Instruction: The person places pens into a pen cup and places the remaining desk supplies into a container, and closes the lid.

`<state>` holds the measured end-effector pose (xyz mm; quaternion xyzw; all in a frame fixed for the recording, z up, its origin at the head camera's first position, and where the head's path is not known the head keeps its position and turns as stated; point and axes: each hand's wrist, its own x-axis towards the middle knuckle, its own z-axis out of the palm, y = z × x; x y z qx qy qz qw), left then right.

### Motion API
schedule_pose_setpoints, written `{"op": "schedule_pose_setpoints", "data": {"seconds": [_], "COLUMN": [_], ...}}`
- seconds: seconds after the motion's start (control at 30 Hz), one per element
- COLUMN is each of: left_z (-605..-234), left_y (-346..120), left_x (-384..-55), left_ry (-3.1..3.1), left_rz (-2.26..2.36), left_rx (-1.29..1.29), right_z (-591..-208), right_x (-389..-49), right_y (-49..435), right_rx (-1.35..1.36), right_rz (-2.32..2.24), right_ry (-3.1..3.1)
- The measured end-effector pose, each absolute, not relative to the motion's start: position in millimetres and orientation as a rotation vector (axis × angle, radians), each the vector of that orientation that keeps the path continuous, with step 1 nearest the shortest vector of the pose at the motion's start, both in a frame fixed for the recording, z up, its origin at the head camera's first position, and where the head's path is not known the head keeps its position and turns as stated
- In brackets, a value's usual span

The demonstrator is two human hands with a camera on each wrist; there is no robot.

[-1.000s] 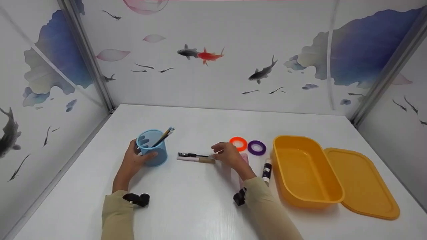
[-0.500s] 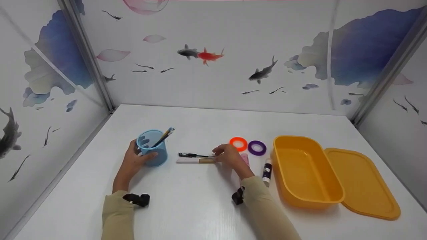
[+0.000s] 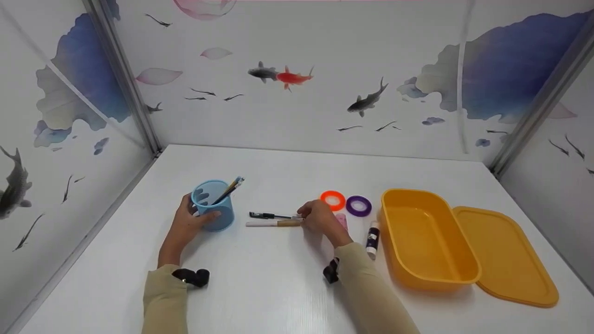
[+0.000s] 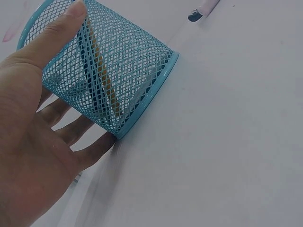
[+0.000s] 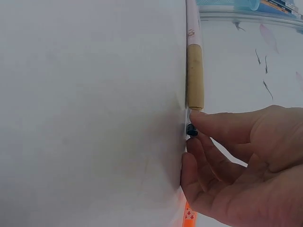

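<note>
My left hand (image 3: 188,227) holds a light blue mesh pen holder (image 4: 128,56) standing on the table at left, thumb on the near side, other fingers around its far side. Two pencils (image 3: 229,191) lean in it, their ends above the rim. At centre, my right hand (image 3: 320,219) pinches the end of a black-capped gel pen (image 3: 267,215) between thumb and fingertips; the right wrist view shows the pen's dark end (image 5: 191,129) there. Close alongside lies a white and tan marker-like stick (image 3: 274,223), its tan end (image 5: 195,75) near my thumb.
Behind the right hand lie an orange tape roll (image 3: 332,200) and a purple one (image 3: 358,206). A pink item (image 3: 342,220) is partly hidden by that hand. Further right are a glue stick (image 3: 372,240), a yellow box (image 3: 429,273) and its lid (image 3: 506,255).
The right hand has come slightly down and its fingertips have closed on the pen's end. The white and tan stick has swung a little, now lying more level. The left hand stays put.
</note>
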<state>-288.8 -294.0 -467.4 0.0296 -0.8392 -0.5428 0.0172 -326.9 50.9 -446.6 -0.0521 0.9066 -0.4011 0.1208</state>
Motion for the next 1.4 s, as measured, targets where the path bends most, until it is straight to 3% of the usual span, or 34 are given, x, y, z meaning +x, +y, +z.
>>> {"op": "schedule_pose_setpoints", "data": {"seconds": [0.43,0.83,1.4], "left_z": [-467,-466,-466], "left_y": [-294,-294,-294], "left_x": [-290,-290,-288], "left_ry": [-2.609,-2.617,-2.609], "left_rz": [-1.691,-1.688,-1.695], "left_rx": [0.091,0.115,0.098], "right_z": [-440,-409,-391], "right_x": [-331,-332,-333], "right_y": [49,37,20], "right_rx": [-0.229,-0.406,-0.469], "right_rz": [-1.008,-0.848,-1.717], "right_ry": [2.684,2.772,2.778]}}
